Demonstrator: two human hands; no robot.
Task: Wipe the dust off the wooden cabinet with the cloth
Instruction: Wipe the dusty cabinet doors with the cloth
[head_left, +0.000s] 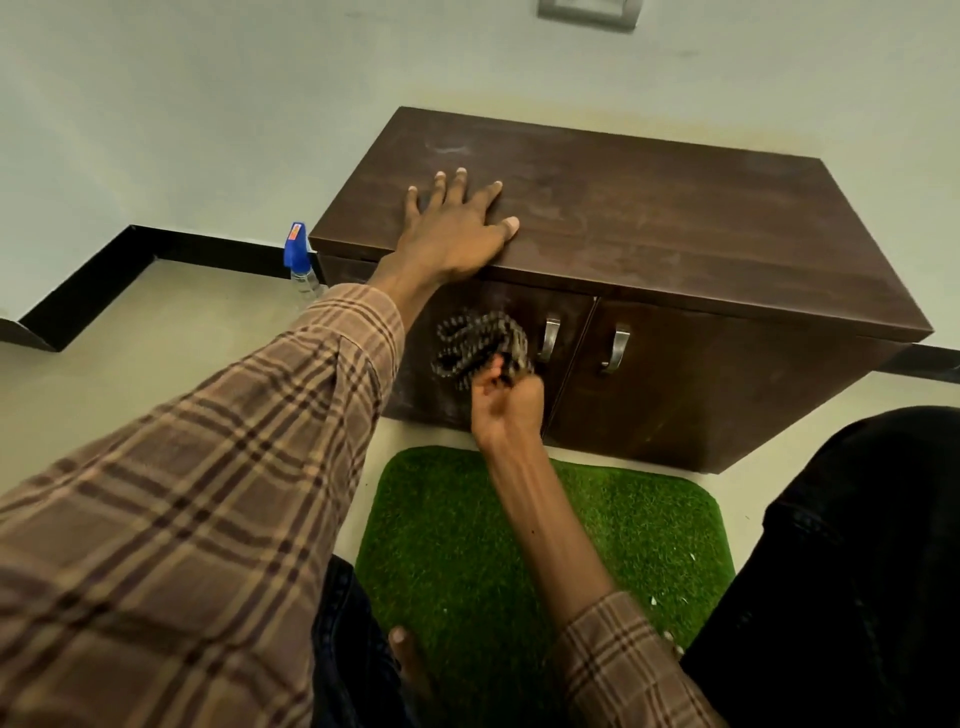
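Note:
A low dark wooden cabinet (675, 223) stands against the pale wall, its top showing faint dusty smears. My left hand (457, 228) lies flat on the top near the front left edge, fingers spread straight. My right hand (506, 397) grips a bunched dark patterned cloth (478, 343) and holds it against the left door of the cabinet, just left of the two metal handles (549, 338).
A spray bottle with a blue top (298, 260) stands on the floor at the cabinet's left side. A green grass-like mat (545, 545) lies in front of the cabinet. My dark-trousered knee (857, 545) fills the lower right. A black skirting runs along the wall.

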